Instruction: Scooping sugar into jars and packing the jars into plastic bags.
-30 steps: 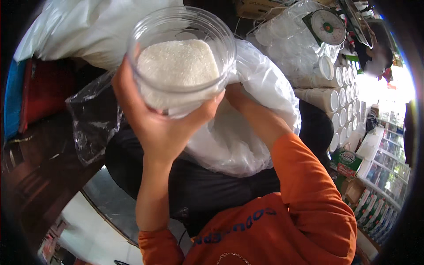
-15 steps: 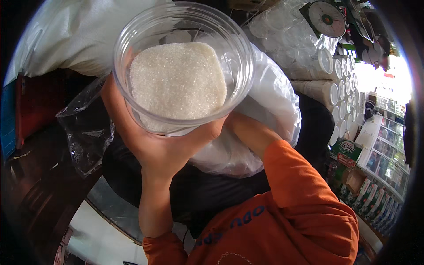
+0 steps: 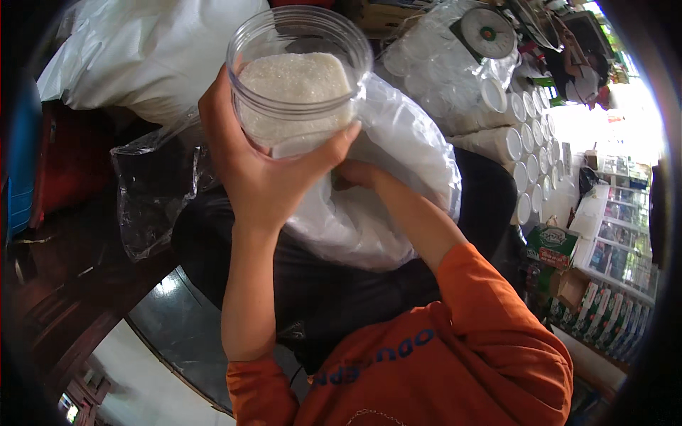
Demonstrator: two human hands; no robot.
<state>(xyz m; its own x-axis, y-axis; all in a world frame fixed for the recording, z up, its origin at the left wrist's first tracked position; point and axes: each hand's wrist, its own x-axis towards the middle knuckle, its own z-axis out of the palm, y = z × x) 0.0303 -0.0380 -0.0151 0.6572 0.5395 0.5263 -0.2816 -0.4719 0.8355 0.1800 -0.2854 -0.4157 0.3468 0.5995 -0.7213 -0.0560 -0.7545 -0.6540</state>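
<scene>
My left hand [image 3: 263, 167] is wrapped round the lower part of a clear plastic jar [image 3: 302, 110], thumb along its right side. The jar has no lid and is tilted toward me. White crystals like sugar [image 3: 295, 77] fill a good part of it. Below and to its right, a white plastic bag [image 3: 419, 135] sits open on my lap. My right hand [image 3: 359, 174] reaches into the bag's mouth just beneath the jar. Its fingers are mostly hidden behind my left thumb, so their grip does not show.
A big white woven sack [image 3: 156, 57] stands at the far left, with a crumpled clear plastic bag [image 3: 153, 192] below it. Stacked plastic tubs [image 3: 522, 142] and a dial scale [image 3: 489, 33] are at the right. Green boxes [image 3: 554, 241] lie near a glass-fronted case [image 3: 625, 241].
The jar in my left hand has moved away and lower, and now shows more of its side. My right forearm has shifted left and shows further down to the hand.
</scene>
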